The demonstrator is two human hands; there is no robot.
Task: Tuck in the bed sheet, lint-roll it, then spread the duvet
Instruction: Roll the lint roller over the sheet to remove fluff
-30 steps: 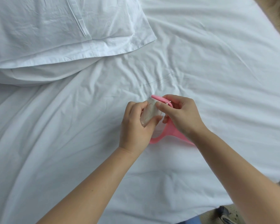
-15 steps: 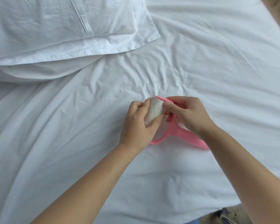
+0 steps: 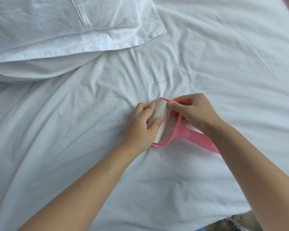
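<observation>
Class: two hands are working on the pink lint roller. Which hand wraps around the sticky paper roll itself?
The left hand: its fingers and thumb curl around the roll. The right hand instead pinches at the roll's upper end beside the pink frame.

Open sheet (image 3: pixel 223 64) right; pillows (image 3: pixel 57 30) block far left.

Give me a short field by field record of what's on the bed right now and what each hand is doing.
surface: white bed sheet, creased
pillow: white pillow, upper left on the sheet
tool: pink lint roller, its paper roll carrying hairs
left hand: left hand holds the roll, thumb across it
right hand: right hand pinches at the roll's upper end by the pink frame
debris: a thin dark hair on the sheet above the hands
duvet: not in view
</observation>
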